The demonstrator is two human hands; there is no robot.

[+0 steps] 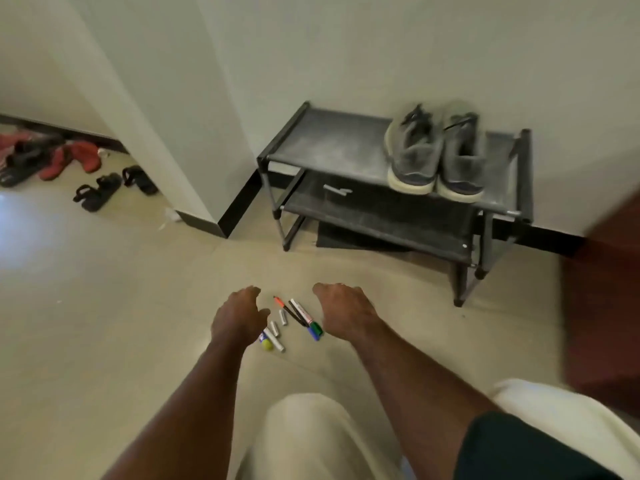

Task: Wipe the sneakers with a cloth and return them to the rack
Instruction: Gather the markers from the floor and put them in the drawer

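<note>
Two grey sneakers (pixel 437 152) with pale soles stand side by side on the right end of the top shelf of a black shoe rack (pixel 322 143) against the wall. Both my arms reach forward over the floor, well short of the rack. My left hand (pixel 239 315) and my right hand (pixel 346 311) hang with loosely curled fingers and hold nothing. I see no cloth.
Several markers and small tubes (pixel 294 320) lie on the pale tiled floor between my hands. Black sandals (pixel 98 192) and red footwear (pixel 69 161) lie at the far left behind a wall corner (pixel 214 202). A dark brown surface (pixel 609 289) borders the right.
</note>
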